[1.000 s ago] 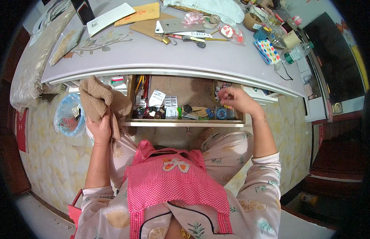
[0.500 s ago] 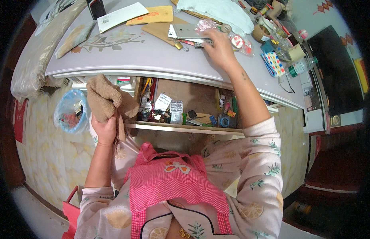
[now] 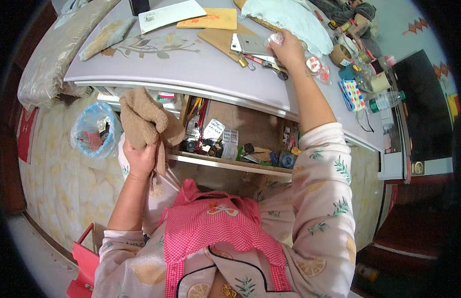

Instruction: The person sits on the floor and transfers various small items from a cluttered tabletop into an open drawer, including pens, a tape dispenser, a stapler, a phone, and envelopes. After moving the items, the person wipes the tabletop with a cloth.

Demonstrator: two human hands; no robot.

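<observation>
My left hand (image 3: 141,158) is wrapped round a brown fleecy cloth (image 3: 143,116), held up in front of the table's left part. Over the table's far right side, my right hand (image 3: 290,49) pinches a small clear plastic packet (image 3: 275,38) with pink and white in it. Just left of that hand lie a grey smartphone (image 3: 253,44), a brass padlock (image 3: 243,62) and some slim tools, partly covered. Another clear packet with a red and white round piece (image 3: 314,63) rests to its right. Below, an open drawer (image 3: 235,110) holds pens, blister packs, tape and small odds and ends.
On the table (image 3: 141,69) are envelopes (image 3: 210,19), a white cloth (image 3: 285,20), a dotted pouch (image 3: 352,95), a plastic bottle (image 3: 384,102) and glasses. A lined waste bin (image 3: 94,130) stands on the floor at left. A red chair (image 3: 84,268) is at lower left.
The view has shifted a little, so the table appears further right. My right hand has gone from hovering beside the phone to closing on the small packet. The left hand still holds the cloth.
</observation>
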